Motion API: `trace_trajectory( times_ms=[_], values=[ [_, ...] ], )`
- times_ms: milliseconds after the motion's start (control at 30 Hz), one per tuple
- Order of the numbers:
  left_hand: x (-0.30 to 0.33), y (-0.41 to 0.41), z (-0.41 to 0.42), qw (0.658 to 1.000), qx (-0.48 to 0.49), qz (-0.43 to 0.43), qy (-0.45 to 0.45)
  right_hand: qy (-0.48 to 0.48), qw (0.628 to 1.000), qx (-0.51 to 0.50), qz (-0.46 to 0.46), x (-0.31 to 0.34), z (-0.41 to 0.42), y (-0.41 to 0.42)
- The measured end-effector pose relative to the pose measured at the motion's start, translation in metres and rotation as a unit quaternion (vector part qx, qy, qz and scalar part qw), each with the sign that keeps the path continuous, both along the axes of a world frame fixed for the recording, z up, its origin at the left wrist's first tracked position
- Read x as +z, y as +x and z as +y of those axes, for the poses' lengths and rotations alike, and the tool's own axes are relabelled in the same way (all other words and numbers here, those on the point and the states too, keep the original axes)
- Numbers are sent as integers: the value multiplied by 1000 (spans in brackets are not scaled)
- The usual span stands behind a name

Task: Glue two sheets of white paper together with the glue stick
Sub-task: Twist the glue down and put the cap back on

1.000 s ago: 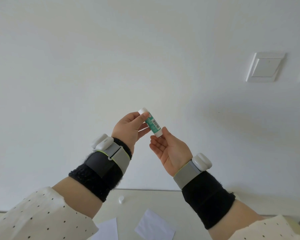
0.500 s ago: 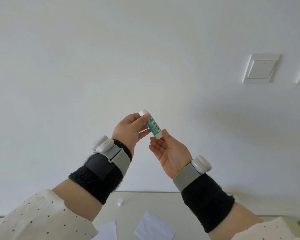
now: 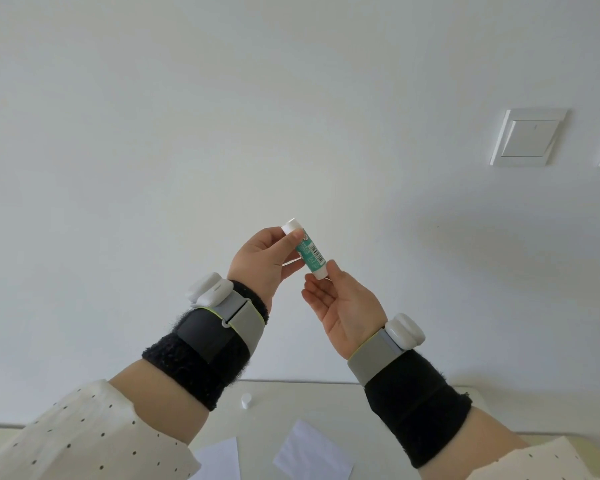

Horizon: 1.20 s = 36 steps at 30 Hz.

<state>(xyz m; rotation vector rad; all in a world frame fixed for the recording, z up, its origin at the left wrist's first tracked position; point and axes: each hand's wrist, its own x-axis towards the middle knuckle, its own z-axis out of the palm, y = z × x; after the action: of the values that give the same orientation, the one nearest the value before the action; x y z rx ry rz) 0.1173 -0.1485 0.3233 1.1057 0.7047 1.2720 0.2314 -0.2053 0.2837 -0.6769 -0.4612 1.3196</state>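
- Fingers of the left hand [image 3: 262,261] curl round the upper part of the glue stick [image 3: 309,250], the thumb lying across its white top end near the centre of the frame.
- Right hand [image 3: 343,306] pinches the lower white end of the stick between thumb and fingertips; its other fingers are loosely spread, palm facing the camera.
- Held between both hands, the stick is tilted, its top leaning toward the upper left, its green label and barcode facing out.
- Two sheets of white paper lie on the table [image 3: 326,400] at the bottom of the frame: one sheet [image 3: 219,459] at lower centre-left, the other sheet [image 3: 312,452] just right of it, apart.
- Small white cap [image 3: 246,400], probably the stick's, stands on the table above the sheets.
- Both wrists wear black bands with grey straps and white devices.
- Light switch [image 3: 529,137] sits on the white wall at the upper right.
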Motion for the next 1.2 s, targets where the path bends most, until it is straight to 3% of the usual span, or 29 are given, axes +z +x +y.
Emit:
trace_trajectory(
  times_ms=[300,533,700,1200],
  values=[
    [-1,1,-3,1000,14,6,-12,42,998,-25,-50,-3,-3,2],
    [-3,4,-2,1000,5,5,-11,-29,1000,-4,1,2,-7,4],
    [-6,7,-1,1000,7,10,-14,0,1000,-11,-2,-3,-7,6],
    [-28,2,13,998,20,44,-27,5,991,-27,-128,-27,5,13]
  ],
)
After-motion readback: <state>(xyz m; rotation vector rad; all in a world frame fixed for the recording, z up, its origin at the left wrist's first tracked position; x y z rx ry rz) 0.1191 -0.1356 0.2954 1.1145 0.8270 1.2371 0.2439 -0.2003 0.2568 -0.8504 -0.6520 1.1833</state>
